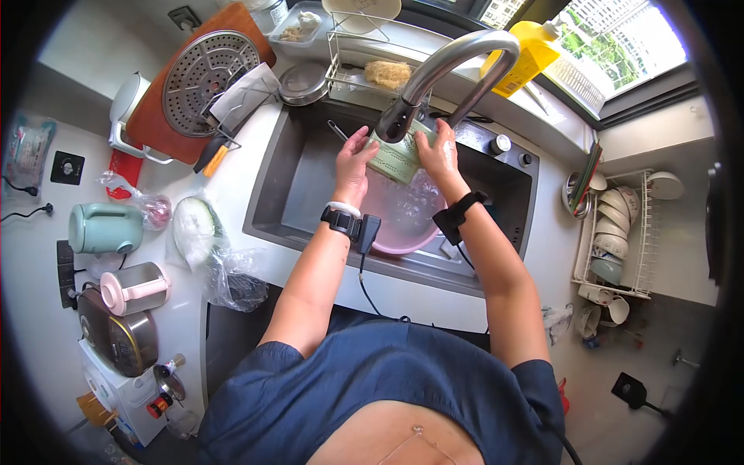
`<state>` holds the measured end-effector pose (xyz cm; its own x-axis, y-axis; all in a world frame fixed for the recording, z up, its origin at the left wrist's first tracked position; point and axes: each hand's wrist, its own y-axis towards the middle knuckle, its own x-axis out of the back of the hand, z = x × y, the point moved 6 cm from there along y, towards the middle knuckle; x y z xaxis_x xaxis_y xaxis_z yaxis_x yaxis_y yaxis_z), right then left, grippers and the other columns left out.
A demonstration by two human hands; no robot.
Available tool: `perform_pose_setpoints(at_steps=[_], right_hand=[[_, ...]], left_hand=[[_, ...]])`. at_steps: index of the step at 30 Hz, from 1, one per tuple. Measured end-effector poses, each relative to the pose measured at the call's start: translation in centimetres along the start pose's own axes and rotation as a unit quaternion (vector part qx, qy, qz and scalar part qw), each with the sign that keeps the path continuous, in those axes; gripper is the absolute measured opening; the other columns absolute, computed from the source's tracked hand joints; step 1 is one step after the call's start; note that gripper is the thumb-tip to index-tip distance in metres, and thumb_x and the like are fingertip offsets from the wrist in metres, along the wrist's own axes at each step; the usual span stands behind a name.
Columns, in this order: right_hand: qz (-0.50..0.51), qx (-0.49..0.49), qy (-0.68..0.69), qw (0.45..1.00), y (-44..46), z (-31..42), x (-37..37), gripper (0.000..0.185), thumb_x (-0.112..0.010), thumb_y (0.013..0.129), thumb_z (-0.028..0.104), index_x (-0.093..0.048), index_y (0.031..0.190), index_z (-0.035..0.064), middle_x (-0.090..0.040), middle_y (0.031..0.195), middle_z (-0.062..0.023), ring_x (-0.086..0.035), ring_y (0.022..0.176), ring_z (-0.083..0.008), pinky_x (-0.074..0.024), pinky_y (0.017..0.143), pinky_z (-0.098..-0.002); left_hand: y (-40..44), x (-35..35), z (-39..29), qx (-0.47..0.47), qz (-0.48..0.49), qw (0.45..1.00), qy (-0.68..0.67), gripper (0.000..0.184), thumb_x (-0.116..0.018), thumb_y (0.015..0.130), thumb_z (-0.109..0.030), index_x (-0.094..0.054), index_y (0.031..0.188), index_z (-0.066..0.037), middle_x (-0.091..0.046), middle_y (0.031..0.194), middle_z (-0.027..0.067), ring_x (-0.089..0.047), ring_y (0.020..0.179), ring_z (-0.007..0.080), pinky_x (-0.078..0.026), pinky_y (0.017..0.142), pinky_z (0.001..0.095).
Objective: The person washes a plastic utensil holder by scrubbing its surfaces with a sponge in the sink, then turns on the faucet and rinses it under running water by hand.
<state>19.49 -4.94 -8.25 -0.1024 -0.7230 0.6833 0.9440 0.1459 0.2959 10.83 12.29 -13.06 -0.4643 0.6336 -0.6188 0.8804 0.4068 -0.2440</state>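
Note:
A light green rectangular piece with rows of small dark marks [396, 163] is held over the sink, between my two hands. My left hand [354, 164] grips its left edge, thumb toward the front. On the opposite side, my right hand [439, 153] is wrapped round the right edge and looks wet. Below lies a pink basin [403, 245] with bubbly water in it, inside the dark grey sink [280, 190]. The faucet [456, 60] arches over the green piece, and its spout hides part of the top edge.
Behind the sink stand a wire rack [335, 63] with a loofah-like sponge [387, 74] and a yellow bottle [527, 58]. Leftward are a cutting board [147, 116], wrapped melon [194, 227] and green kettle [105, 228]. A dish rack [649, 232] with bowls sits right.

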Motion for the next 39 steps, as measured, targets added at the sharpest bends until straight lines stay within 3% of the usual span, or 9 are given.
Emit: perform_pose_setpoints(at_steps=[8,13,15,17,18,21,29,30,39], right_hand=[[0.011,-0.215,0.085,0.973,-1.9,-2.7,0.9,0.087,-0.074,0.068,0.040,-0.035,0.127,-0.0102,-0.043,0.122,-0.0274,-0.047,0.112,-0.0343,-0.0395,0.095,-0.0390],[0.062,-0.401,0.235,0.883,-4.3,-4.4,-2.5,0.092,-0.080,0.061,0.037,-0.037,0.127,-0.0090,-0.044,0.124,-0.0236,-0.047,0.112,-0.0310,-0.0412,0.093,-0.0361],[0.048,-0.406,0.244,0.879,-4.3,-4.6,-2.7,0.080,-0.079,0.065,0.035,-0.043,0.122,-0.0084,-0.050,0.119,-0.0208,-0.052,0.108,-0.0302,-0.0427,0.091,-0.0390],[0.154,-0.440,0.491,0.736,-4.9,-3.6,-4.1,0.061,-0.075,0.074,0.027,-0.048,0.118,-0.0070,-0.055,0.112,-0.0170,-0.056,0.101,-0.0281,-0.0457,0.087,-0.0413],[0.141,-0.471,0.534,0.688,-5.0,-2.0,-3.1,0.036,-0.060,0.088,0.016,-0.051,0.116,-0.0038,-0.059,0.106,-0.0134,-0.061,0.092,-0.0230,-0.0513,0.080,-0.0379],[0.100,-0.482,0.582,0.647,-5.6,-2.5,-2.1,0.031,-0.053,0.091,0.012,-0.049,0.117,-0.0049,-0.058,0.111,-0.0132,-0.060,0.098,-0.0230,-0.0505,0.084,-0.0376],[0.032,-0.463,0.646,0.606,-6.0,-1.5,-2.1,0.031,-0.046,0.093,0.007,-0.045,0.121,-0.0073,-0.053,0.121,-0.0173,-0.055,0.108,-0.0264,-0.0455,0.094,-0.0381],[0.014,-0.449,0.654,0.609,-5.8,-1.1,-2.1,0.031,-0.046,0.093,0.007,-0.045,0.121,-0.0078,-0.053,0.122,-0.0178,-0.055,0.108,-0.0265,-0.0453,0.094,-0.0386],[0.101,-0.424,0.595,0.675,-6.6,-2.9,-0.6,0.029,-0.049,0.092,0.007,-0.049,0.117,-0.0073,-0.058,0.114,-0.0148,-0.058,0.102,-0.0236,-0.0466,0.091,-0.0370]], left_hand=[[0.8,-0.3,-0.7,-0.007,0.019,0.999,-0.039,0.066,-0.077,0.067,-0.001,-0.047,0.127,-0.002,-0.050,0.109,0.0069,-0.051,0.100,0.0152,-0.042,0.090,0.0270],[0.7,0.8,-2.1,-0.026,-0.018,0.999,-0.024,0.076,-0.081,0.064,-0.003,-0.043,0.130,-0.003,-0.045,0.117,0.0097,-0.047,0.107,0.0175,-0.040,0.094,0.0299],[0.3,0.9,-2.5,-0.026,-0.023,0.999,-0.014,0.078,-0.081,0.064,-0.004,-0.042,0.131,-0.003,-0.045,0.119,0.0101,-0.046,0.108,0.0178,-0.039,0.095,0.0306],[0.0,0.3,-2.5,-0.030,-0.013,0.999,-0.027,0.081,-0.082,0.063,-0.006,-0.040,0.132,-0.003,-0.046,0.118,0.0099,-0.047,0.107,0.0178,-0.038,0.096,0.0301],[0.0,0.1,-2.2,-0.030,-0.012,0.999,-0.028,0.081,-0.082,0.063,-0.006,-0.040,0.132,-0.003,-0.046,0.118,0.0099,-0.047,0.107,0.0178,-0.038,0.096,0.0301],[0.5,-1.1,-1.0,-0.033,0.014,0.998,-0.051,0.082,-0.082,0.064,-0.008,-0.037,0.133,-0.002,-0.046,0.116,0.0095,-0.048,0.106,0.0166,-0.036,0.096,0.0294],[-1.5,-3.7,-0.2,-0.125,-0.054,0.987,0.088,0.095,-0.069,0.078,-0.046,-0.015,0.139,0.003,-0.043,0.127,0.0151,-0.043,0.115,0.0231,-0.033,0.099,0.0320],[-1.4,-3.4,0.6,-0.132,-0.059,0.981,0.133,0.093,-0.058,0.081,-0.059,-0.018,0.138,0.003,-0.042,0.127,0.0152,-0.043,0.116,0.0231,-0.032,0.099,0.0314],[-0.2,-2.9,1.1,-0.075,0.001,0.997,0.033,0.071,-0.049,0.080,-0.068,-0.049,0.107,-0.002,-0.054,0.100,0.0054,-0.051,0.094,0.0133,-0.039,0.085,0.0293]])
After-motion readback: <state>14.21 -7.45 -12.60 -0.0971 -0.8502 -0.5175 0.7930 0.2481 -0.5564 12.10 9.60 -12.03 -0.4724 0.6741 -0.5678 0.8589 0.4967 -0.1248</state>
